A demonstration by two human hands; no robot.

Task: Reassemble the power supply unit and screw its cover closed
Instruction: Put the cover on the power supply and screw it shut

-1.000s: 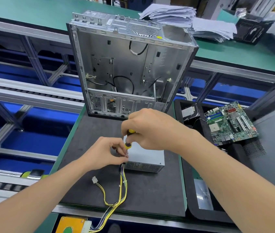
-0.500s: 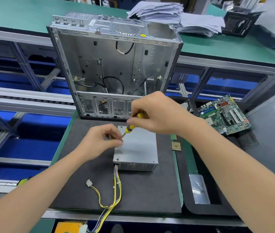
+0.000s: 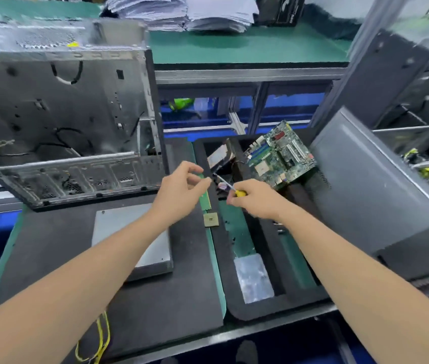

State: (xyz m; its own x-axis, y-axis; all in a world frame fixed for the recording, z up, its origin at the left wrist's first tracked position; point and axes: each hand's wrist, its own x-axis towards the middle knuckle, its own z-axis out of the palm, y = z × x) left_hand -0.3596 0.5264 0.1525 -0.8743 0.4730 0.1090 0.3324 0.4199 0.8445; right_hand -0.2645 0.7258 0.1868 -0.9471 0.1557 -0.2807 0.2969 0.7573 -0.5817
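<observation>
While the power supply (image 3: 118,227) lies flat on the black mat (image 3: 50,245) in the lower middle of the frame, partly hidden under the left forearm, both hands are off it, up over the near end of the black foam tray (image 3: 223,258) just right of the mat. The right grip (image 3: 254,199) is curled round the yellow handle of a screwdriver (image 3: 239,193), whose thin shaft points up and left toward the left grip (image 3: 181,191). The left grip has its thumb and forefinger drawn close together beside the tool's tip; motion blur hides whether they pinch anything. Yellow wires (image 3: 103,334) trail off the mat's near edge at the bottom left. An open computer case (image 3: 58,114) stands on its side in the upper left, behind the mat. A green circuit board (image 3: 281,153) leans in the far end of the tray, right of centre, and 1 small square chip (image 3: 210,219) sits at the seam between mat and tray, below the left grip. Stacks of paper (image 3: 181,11) rest on the green bench (image 3: 247,48) along the top.
</observation>
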